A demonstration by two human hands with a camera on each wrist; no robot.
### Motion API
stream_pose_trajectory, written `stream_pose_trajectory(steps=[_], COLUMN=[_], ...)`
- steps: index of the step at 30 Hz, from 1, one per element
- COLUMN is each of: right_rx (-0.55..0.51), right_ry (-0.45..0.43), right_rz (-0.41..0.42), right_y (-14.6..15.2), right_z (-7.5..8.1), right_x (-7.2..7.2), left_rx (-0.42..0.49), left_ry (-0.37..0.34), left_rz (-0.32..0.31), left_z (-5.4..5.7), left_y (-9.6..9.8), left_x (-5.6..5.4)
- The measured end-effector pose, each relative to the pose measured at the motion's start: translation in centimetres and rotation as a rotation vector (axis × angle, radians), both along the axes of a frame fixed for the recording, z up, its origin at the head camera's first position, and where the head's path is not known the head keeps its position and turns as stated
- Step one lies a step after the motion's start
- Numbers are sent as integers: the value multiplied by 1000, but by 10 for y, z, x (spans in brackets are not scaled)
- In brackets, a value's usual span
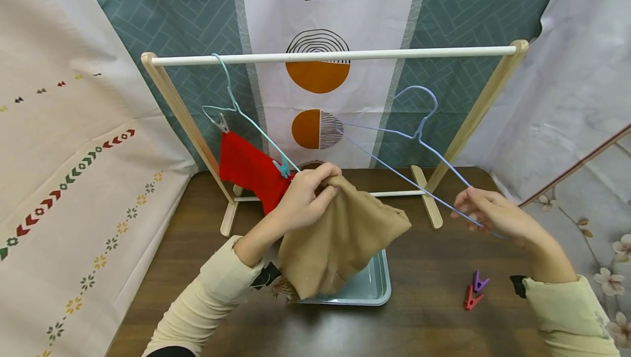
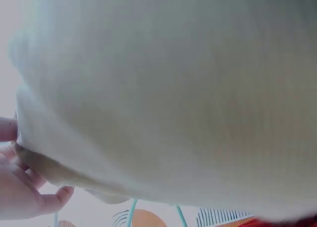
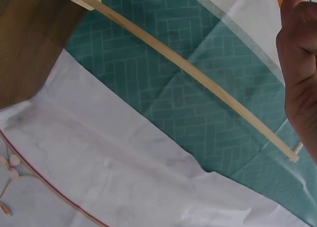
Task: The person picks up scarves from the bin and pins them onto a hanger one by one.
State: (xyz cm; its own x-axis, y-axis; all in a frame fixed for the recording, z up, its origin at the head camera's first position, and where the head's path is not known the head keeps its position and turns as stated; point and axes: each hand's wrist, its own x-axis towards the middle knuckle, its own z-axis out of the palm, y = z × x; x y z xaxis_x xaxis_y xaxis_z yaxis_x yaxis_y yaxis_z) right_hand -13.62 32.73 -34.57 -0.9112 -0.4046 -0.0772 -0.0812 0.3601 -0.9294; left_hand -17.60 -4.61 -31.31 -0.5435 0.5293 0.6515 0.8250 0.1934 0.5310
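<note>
My left hand [image 1: 310, 198] pinches the top of a tan cloth [image 1: 340, 236] with a bit of fringe at its lower left. The cloth hangs in folds over a blue-grey tray [image 1: 387, 280], hiding part of it. In the left wrist view, pale cloth [image 2: 163, 98] fills most of the picture, and fingers [image 2: 29, 197] show at the left edge. Off to the right, my right hand [image 1: 498, 214] holds a lavender clothes hanger [image 1: 418, 135] by one end, its hook upward and apart from the rack. Only part of that hand [image 3: 302, 64] enters the right wrist view.
A wooden rack with a white bar [image 1: 374, 54] stands at the back. On its left hangs a mint hanger [image 1: 261, 131] with a red cloth [image 1: 246, 162] clipped on by a grey clothespin [image 1: 223, 124] and a blue clothespin [image 1: 282, 169]. Purple [image 1: 479, 282] and red clothespins [image 1: 472, 298] lie at right.
</note>
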Motion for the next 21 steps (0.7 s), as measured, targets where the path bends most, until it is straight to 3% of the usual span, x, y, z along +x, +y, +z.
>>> stream_pose_trajectory(steps=[5,12,17,21], right_rx=[0,7,25,19], right_ry=[-14,32,98,146], right_rz=[-6,-4,-11,3], right_y=[-2,-7,-11,-14], right_z=[-7,-11,-11,-11], right_x=[4,8,13,16], left_rx=[21,-6,34,37], left_ry=[-105,-85,-172,-220], left_rz=[42,99,90,143], left_z=[1,4,4,5], left_y=[2,5,8,9], left_x=[2,3,1,0])
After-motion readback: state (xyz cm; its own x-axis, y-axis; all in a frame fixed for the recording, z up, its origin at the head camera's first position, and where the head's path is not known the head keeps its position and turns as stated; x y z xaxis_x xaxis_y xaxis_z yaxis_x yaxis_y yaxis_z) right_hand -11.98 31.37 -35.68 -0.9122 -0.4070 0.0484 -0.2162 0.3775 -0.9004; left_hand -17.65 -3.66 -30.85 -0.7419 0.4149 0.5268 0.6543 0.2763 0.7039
